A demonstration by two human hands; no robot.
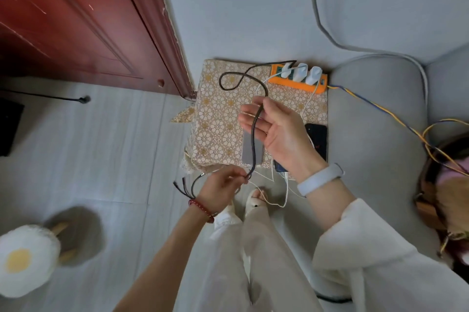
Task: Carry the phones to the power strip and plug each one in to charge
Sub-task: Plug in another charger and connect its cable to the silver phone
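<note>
An orange power strip [291,83] with three white chargers [300,73] lies at the far edge of a floral-covered stand [218,118]. A black braided cable [241,78] loops from the strip toward me. My right hand [276,134] pinches it between thumb and fingers above the stand. My left hand [223,187] holds the same cable lower down, near its multi-plug end [181,187]. A grey phone [250,150] and a black phone [317,139] lie on the stand, partly hidden by my right hand. A dark blue phone [279,167] peeks out under my wrist.
A red wooden door [76,19] stands at the left. A grey sofa [380,134] is on the right, with a yellow-blue wire [380,108] across it. White charging cables [284,192] dangle off the stand's front. A fried-egg cushion stool [25,258] sits at lower left.
</note>
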